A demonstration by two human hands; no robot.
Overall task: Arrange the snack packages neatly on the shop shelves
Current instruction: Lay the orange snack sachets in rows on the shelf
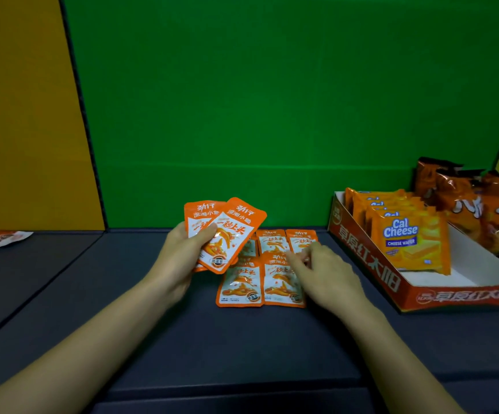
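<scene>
Tray (pixel 361 258) holds wafer packs (pixel 411 243); left fingers (pixel 203 233) grip 2 sachets (pixel 230 231), right fingers (pixel 305 255) touch shelf sachets (pixel 242 286).

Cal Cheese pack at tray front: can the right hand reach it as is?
Likely yes. The right hand touches the laid orange sachets; the Cal Cheese pack stands nearby, nothing between but the low tray wall.

— Where do the fish-snack sachets (pixel 242 285) lie?
— Flat in rows at the middle of the shelf (pixel 182 339), under the right hand (pixel 329 276). The left hand (pixel 179 258) grips two sachets (pixel 227 234) just left of them.
— To the right?
— A display carton (pixel 367 258) with Cal Cheese wafer packs (pixel 409 240) standing in it, crisp bags (pixel 463 204) behind. A lone packet (pixel 0 238) lies far left.
</scene>
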